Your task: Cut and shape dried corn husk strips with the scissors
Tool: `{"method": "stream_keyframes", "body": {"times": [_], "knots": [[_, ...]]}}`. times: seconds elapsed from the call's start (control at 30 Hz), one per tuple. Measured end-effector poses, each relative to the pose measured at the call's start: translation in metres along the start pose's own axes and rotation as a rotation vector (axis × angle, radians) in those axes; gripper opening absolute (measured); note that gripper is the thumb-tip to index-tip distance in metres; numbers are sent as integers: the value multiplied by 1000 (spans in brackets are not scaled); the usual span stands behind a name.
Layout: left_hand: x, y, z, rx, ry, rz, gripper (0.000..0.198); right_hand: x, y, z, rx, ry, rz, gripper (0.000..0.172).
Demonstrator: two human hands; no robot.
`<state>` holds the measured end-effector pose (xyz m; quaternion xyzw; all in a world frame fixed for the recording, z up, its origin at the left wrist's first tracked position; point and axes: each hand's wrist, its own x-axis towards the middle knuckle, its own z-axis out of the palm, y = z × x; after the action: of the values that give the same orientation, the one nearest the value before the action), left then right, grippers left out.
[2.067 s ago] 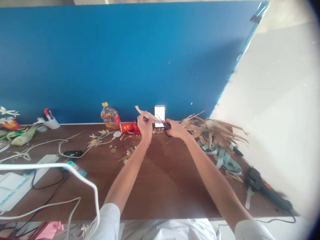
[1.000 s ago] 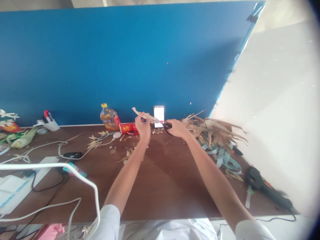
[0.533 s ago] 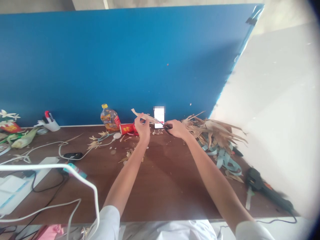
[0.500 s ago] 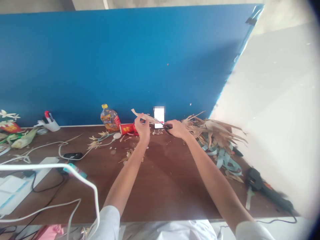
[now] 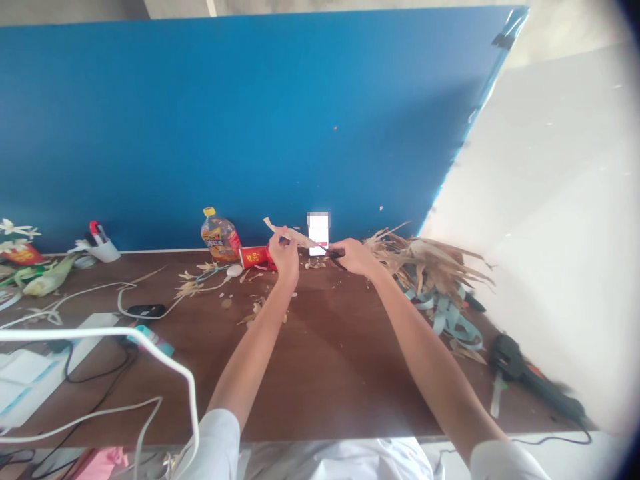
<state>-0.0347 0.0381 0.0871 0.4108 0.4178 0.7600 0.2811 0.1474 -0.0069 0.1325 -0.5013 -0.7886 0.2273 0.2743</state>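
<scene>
My left hand [image 5: 285,257] pinches a pale strip of dried corn husk [image 5: 299,237] between thumb and fingers. One end of the husk sticks up to the left, the other reaches right toward dark-handled scissors [image 5: 336,255]. My right hand [image 5: 354,257] is closed around the scissors' handles, with the blades at the husk's right end. A lit phone [image 5: 319,235] leans upright against the blue panel behind the husk. Beside my left hand lies a red paper cup [image 5: 254,257] on its side. Small husk scraps [image 5: 257,312] are scattered below my left wrist.
A pile of dried husks [image 5: 430,260] and pale blue ribbon [image 5: 453,323] lie at right, near a black glue gun [image 5: 530,377]. At left are a yellow-capped bottle [image 5: 220,235], husk flowers [image 5: 193,281], a white pen cup [image 5: 105,250], cables and a white lamp arm [image 5: 150,340].
The scissors' blades look closer together than before, and their handles have shifted slightly. Both hands and the husk stay in nearly the same place.
</scene>
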Motion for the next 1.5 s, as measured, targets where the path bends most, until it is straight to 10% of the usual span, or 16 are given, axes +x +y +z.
{"method": "stream_keyframes", "body": {"times": [1.5], "knots": [[-4,4,5,-8,-106,-21,44,-3,-3,-1,85,5,-5,23]]}}
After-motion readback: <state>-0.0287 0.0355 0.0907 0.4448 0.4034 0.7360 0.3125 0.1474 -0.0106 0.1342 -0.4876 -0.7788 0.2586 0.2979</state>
